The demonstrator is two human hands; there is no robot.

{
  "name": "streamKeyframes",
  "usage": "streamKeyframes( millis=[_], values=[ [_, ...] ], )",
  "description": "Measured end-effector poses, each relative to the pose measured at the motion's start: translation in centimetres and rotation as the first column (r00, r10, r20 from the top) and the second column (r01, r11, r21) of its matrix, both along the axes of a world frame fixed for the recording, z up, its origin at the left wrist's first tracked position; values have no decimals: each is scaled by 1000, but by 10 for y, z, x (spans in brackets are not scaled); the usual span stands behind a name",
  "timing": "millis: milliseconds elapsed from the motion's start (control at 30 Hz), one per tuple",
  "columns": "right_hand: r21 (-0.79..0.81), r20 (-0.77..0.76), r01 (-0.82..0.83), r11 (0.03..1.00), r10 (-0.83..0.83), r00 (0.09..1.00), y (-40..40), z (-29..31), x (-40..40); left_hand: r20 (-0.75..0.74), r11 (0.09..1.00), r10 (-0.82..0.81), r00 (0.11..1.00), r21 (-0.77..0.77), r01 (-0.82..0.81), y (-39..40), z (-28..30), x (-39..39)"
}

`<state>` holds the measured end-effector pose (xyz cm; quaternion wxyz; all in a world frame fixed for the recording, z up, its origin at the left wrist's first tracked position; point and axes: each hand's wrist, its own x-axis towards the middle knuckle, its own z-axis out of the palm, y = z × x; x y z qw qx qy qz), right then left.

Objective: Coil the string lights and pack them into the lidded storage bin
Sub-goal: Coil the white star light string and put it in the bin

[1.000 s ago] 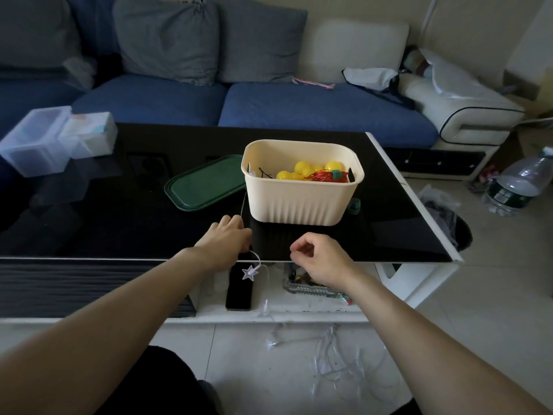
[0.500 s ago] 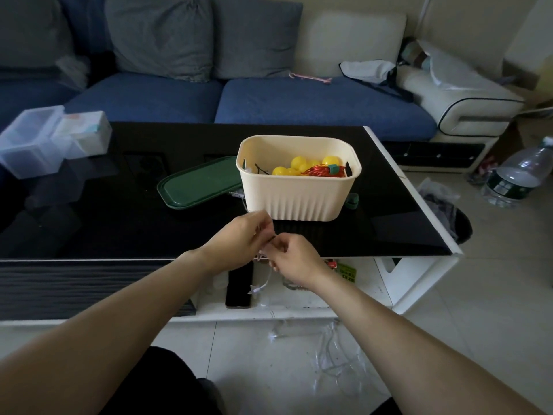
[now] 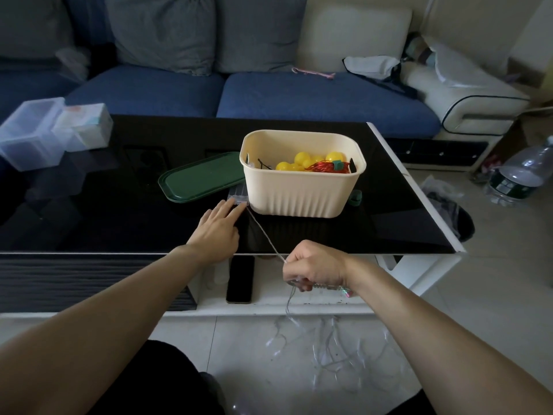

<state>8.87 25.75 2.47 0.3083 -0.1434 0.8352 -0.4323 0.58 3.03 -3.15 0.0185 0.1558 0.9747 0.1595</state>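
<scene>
You see everything through one wide head camera, looking forward and down over your forearms at the near black table [image 3: 125, 211], with the sofa [image 3: 314, 100] beyond.

Two hands work at the near edge of the tabletop [image 3: 89, 211]: the left hand [image 3: 220, 227] and the right hand [image 3: 314, 266]. One cream bin [image 3: 299, 193] stands toward the tabletop's right edge, with one green lid [image 3: 200, 179] just left of it. Two clear plastic boxes [image 3: 54, 130] sit at the far left corner. One string of lights [image 3: 264, 233] runs over the near edge. One plastic bottle [image 3: 520, 175] lies on the floor.
</scene>
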Motion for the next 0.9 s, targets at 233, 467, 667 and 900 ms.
streamKeyframes(
  millis=[233, 467, 667, 900],
  values=[
    [-33, 9, 16, 999, -15, 1000, 9, 11, 4, -114, 999, -52, 992, -18, 50, 3, -2, -4],
    [-93, -309, 457, 885, -462, 831, 31, -1, -6, -245, 995, -45, 968, -101, 20, 13, 14, 0],
    [-349, -202, 666, 660, -747, 634, 40, 3, -10, -200, 930, -110, 974, 325, 172, 27, 38, 19],
    [-375, -166, 634, 677, -722, 672, 41, 2, -7, 408, 777, -296, 864, 629, -31, 53, 63, 43]
  ],
)
